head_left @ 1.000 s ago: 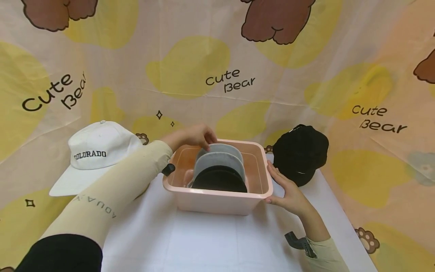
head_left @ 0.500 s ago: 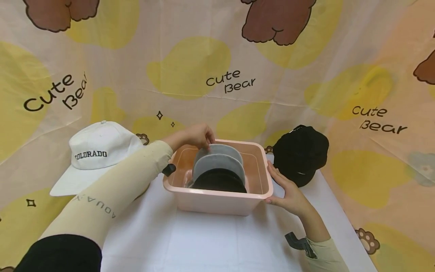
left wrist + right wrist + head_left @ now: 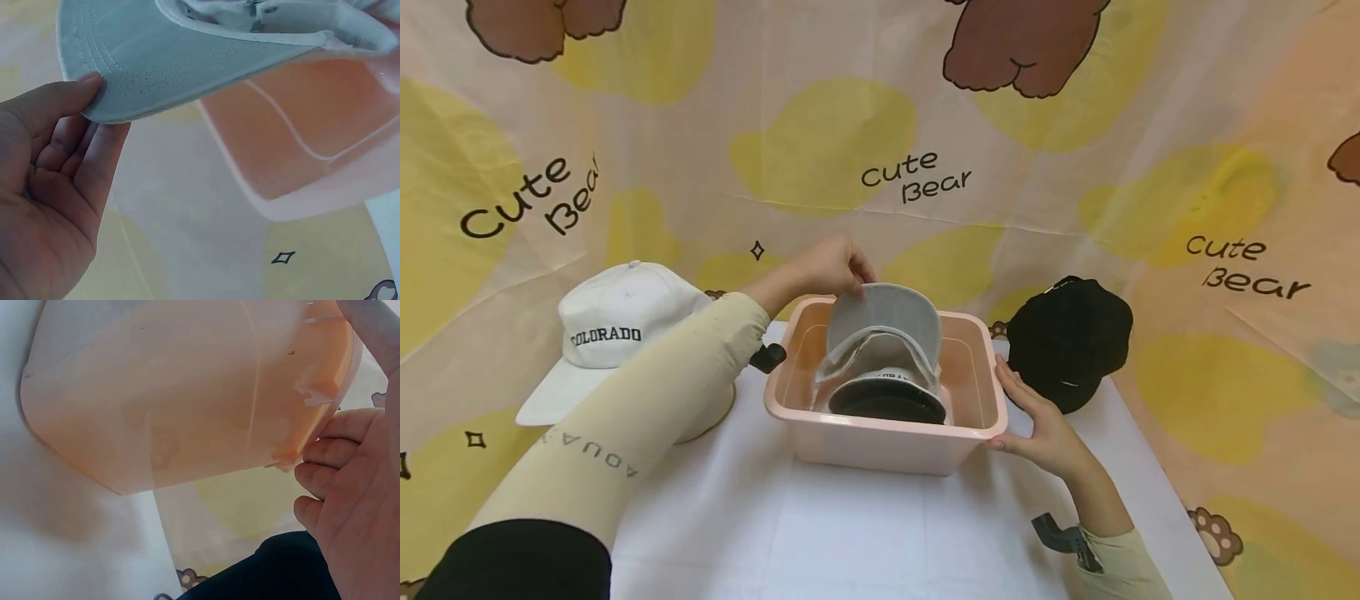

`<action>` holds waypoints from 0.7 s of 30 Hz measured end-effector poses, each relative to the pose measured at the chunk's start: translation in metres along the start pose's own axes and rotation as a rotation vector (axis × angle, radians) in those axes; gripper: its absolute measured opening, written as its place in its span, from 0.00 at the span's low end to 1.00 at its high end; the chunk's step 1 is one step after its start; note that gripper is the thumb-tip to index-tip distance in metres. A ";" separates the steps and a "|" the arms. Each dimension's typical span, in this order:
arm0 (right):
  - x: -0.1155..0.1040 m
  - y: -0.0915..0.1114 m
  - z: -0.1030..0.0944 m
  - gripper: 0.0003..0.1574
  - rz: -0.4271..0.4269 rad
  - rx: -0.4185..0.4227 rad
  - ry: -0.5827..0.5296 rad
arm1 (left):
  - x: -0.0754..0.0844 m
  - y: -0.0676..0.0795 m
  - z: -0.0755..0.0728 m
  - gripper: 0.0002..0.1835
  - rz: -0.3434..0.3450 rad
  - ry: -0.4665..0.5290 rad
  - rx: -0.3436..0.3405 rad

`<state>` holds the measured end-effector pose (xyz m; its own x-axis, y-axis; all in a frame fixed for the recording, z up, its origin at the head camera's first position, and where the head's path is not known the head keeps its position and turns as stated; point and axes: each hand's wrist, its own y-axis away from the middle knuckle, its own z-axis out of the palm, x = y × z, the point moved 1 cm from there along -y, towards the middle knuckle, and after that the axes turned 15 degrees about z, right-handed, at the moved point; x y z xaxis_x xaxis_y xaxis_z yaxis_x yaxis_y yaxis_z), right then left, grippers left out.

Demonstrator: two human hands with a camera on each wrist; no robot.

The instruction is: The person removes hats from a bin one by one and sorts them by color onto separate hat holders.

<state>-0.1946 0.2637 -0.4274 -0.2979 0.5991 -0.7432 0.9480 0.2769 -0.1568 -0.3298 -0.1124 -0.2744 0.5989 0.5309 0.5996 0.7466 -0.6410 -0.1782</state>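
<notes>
Left hand [image 3: 835, 265] grasping the brim edge of a pale grey cap [image 3: 883, 310]; in the left wrist view, the thumb [image 3: 87, 89] lies on one face of the brim and the other fingers are behind it. The cap stands inside a pink bin [image 3: 880, 450], its brim tilted upright and projecting above the far rim, its crown opening facing the wearer of the head camera. In front of it, within the same bin, rests a second cap with a dark brim [image 3: 887, 400], its white crown bearing partly hidden lettering. Right hand [image 3: 1041, 425] set against the outside of the bin's right end, thumb near the front corner; the fingers, extended in the head view, appear lightly bent in the right wrist view and are not clenched. A white cap [image 3: 617, 312] lettered COLORADO lies to the left, partly covered by the cream sleeve [image 3: 647, 417]; a black cap [image 3: 1067, 337] lies just beyond the right hand. White cloth [image 3: 850, 533] underlies the bin.
</notes>
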 end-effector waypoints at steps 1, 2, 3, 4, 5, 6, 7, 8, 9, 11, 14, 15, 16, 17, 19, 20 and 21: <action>0.000 0.000 0.000 0.73 0.000 -0.001 0.001 | 0.001 0.000 -0.003 0.11 0.003 0.003 0.017; 0.000 0.000 0.000 0.73 0.000 -0.003 0.002 | 0.002 0.001 -0.006 0.11 0.005 0.003 0.031; 0.000 0.000 0.000 0.73 -0.001 -0.005 0.001 | 0.004 0.001 -0.009 0.11 0.002 0.004 0.046; 0.000 -0.001 0.000 0.73 -0.002 -0.006 0.000 | 0.006 0.002 -0.012 0.11 -0.001 0.005 0.058; 0.000 -0.001 0.000 0.73 -0.003 -0.008 0.000 | 0.008 0.003 -0.016 0.10 -0.002 0.011 0.069; 0.000 -0.001 0.000 0.73 -0.004 -0.010 -0.001 | 0.010 0.003 -0.019 0.10 -0.001 0.013 0.079; 0.000 -0.001 0.000 0.73 -0.005 -0.011 0.000 | 0.013 0.004 -0.022 0.10 -0.003 0.016 0.089; 0.000 -0.001 0.000 0.73 -0.003 -0.011 -0.001 | 0.015 0.006 -0.024 0.11 -0.007 0.018 0.097; 0.000 -0.001 0.000 0.73 -0.004 -0.011 0.001 | 0.017 0.007 -0.027 0.11 -0.010 0.020 0.105; -0.001 -0.001 0.000 0.73 -0.003 -0.010 0.004 | 0.022 0.010 -0.033 0.11 -0.013 0.024 0.119; -0.003 -0.001 0.000 0.72 0.003 -0.009 0.007 | 0.027 0.015 -0.039 0.12 -0.020 0.038 0.142; -0.003 -0.001 0.000 0.72 0.004 -0.009 0.006 | 0.030 0.017 -0.041 0.12 -0.019 0.047 0.154; -0.003 -0.001 0.000 0.72 0.006 -0.010 0.005 | 0.032 0.019 -0.043 0.12 -0.018 0.056 0.167; -0.003 -0.001 0.000 0.71 0.007 -0.010 0.005 | 0.035 0.021 -0.045 0.11 -0.018 0.067 0.182; -0.004 -0.001 0.000 0.71 0.009 -0.011 0.003 | 0.040 0.025 -0.048 0.11 -0.009 0.084 0.209; -0.004 0.000 0.000 0.71 0.011 -0.011 0.001 | 0.042 0.027 -0.050 0.11 -0.004 0.087 0.221; -0.004 0.000 0.000 0.71 0.011 -0.011 0.001 | 0.045 0.029 -0.052 0.11 0.002 0.092 0.233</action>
<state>-0.1936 0.2613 -0.4243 -0.2879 0.6029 -0.7441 0.9498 0.2789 -0.1415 -0.2966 -0.1360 -0.2120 0.5796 0.4705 0.6654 0.7984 -0.4913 -0.3481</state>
